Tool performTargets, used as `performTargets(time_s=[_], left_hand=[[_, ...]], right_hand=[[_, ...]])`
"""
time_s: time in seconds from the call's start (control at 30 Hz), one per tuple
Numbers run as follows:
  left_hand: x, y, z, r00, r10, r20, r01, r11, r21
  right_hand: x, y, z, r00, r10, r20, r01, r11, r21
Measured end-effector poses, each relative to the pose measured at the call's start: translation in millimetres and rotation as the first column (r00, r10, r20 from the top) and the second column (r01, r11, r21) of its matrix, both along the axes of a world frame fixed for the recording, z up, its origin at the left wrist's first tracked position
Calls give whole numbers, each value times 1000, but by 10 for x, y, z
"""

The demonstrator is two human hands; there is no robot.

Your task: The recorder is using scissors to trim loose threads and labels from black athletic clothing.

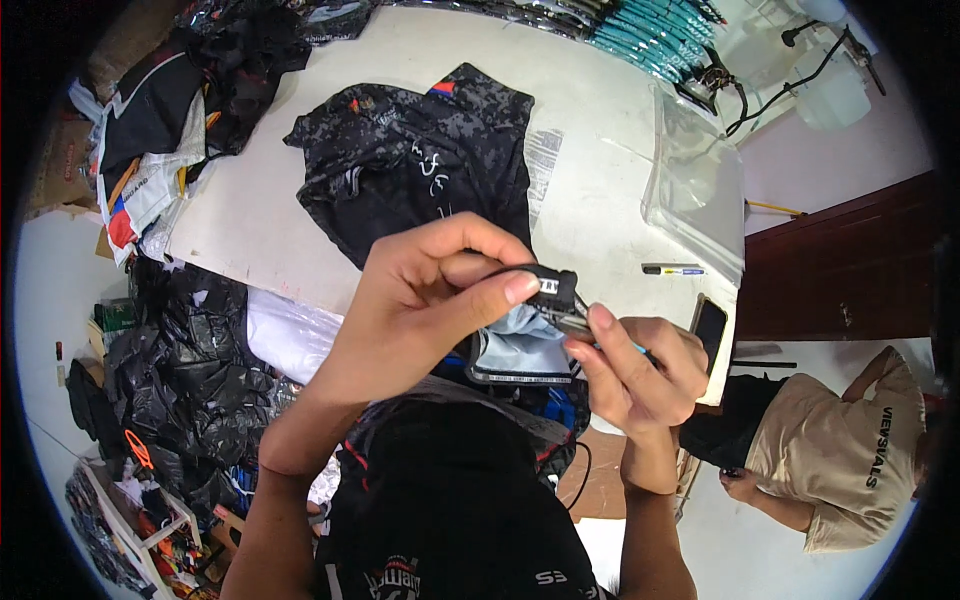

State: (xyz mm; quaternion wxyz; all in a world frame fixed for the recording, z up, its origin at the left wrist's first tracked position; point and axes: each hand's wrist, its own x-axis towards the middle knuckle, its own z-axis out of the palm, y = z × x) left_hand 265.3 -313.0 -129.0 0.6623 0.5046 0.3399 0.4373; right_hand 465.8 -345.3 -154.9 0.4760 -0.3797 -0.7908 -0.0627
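A pale desk [600, 190] runs across the middle of the scene. On it, beyond the hands, a dark shirt [425, 150] with a grey mottled pattern lies spread out, a sheet of printed paper [542, 165] showing by its right side. Dark garments [250, 75] are heaped at the far left, and teal packages [655, 35] overlap at the far right edge. Clear plastic sleeves [695, 190] lie on the right side, with a marker pen [673, 269] nearer and a phone [709, 328] at the near right edge. Black plastic bags [180, 350] fill the space at the near left, above a white shelf [150, 540]. To the right are a dark brown panel [840, 265] and another person in a beige shirt [835, 450].

A small black strap piece [556, 289] with a pale label is held up between the hands, nearer than the dark shirt and above a light blue cloth [525, 352]. The left hand [405, 315] has its grip clamped on the left end of this piece, thumb against forefinger. The right hand [645, 375] pinches a thin grey piece [572, 322] just beside the strap's near right side, thumb and finger closed on it. What the grey piece is, I cannot tell.
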Motion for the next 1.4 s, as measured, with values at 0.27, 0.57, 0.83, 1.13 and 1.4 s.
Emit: performTargets(time_s=[0.27, 0.57, 0.83, 1.13, 1.4], left_hand=[[-5, 23, 33, 998, -58, -18, 58, 998, 31], [54, 90, -32, 999, -12, -42, 12, 1000, -1], [115, 157, -167, 997, 68, 43, -63, 991, -120], [72, 164, -253, 995, 98, 17, -95, 988, -123], [97, 111, -208, 956, 102, 274, -77, 992, -100]], right_hand=[[51, 25, -43, 1000, 0, 25, -1, 999, 32], [125, 72, -147, 997, 79, 7, -79, 994, 75], [182, 357, -304, 385, -409, -827, 103, 910, -402], [-44, 167, -56, 956, -102, -274, -18, 914, -405], [-49, 81, -40, 984, -101, -146, 69, 975, -213]])
